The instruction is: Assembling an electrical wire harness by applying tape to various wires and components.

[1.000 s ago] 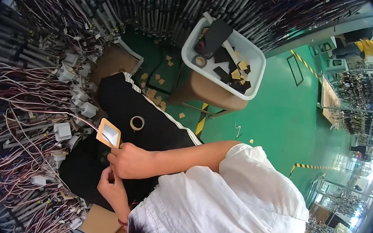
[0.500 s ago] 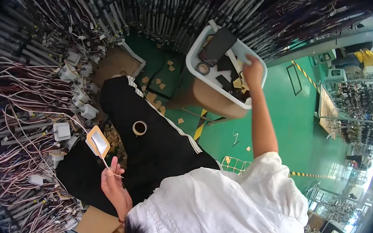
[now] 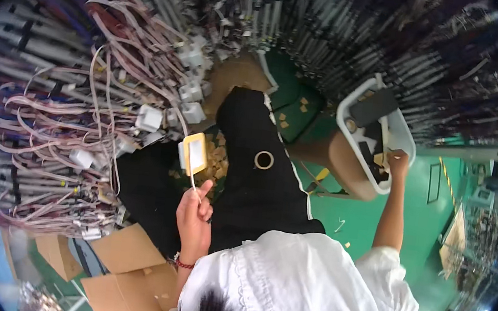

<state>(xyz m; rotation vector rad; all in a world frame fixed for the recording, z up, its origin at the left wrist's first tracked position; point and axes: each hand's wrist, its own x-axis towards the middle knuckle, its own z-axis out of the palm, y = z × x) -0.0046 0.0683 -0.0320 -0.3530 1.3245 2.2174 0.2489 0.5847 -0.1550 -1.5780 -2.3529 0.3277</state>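
My left hand (image 3: 194, 217) is closed around a thin white cable just below a small white box-shaped piece. A yellow-tan rectangular frame (image 3: 194, 155) lies on that piece, with a pale centre showing through. My right hand (image 3: 398, 162) reaches over the right side of a white plastic bin (image 3: 412, 151), fingers curled together beside tan pieces (image 3: 378, 161). What those fingers pinch, if anything, is too small to make out. Also in the bin are a dark phone-like slab (image 3: 375, 107), a tape roll (image 3: 350, 125) and black pieces. Another tape roll (image 3: 256, 160) rests on my black-trousered thigh.
Bundled grey tubes (image 3: 259, 9) with pinkish-white cables (image 3: 43, 126) and white boxes (image 3: 149, 118) crowd the left and far side. A brown stool (image 3: 346, 166) supports the bin. Tan scraps (image 3: 217, 163) litter the floor between my legs. Open cardboard boxes (image 3: 123, 291) stand at lower left.
The view has swung left, so the scene sits further right in the picture. My right hand has gone from loosely spread to curled at the bin's side. My left hand still holds the cable.
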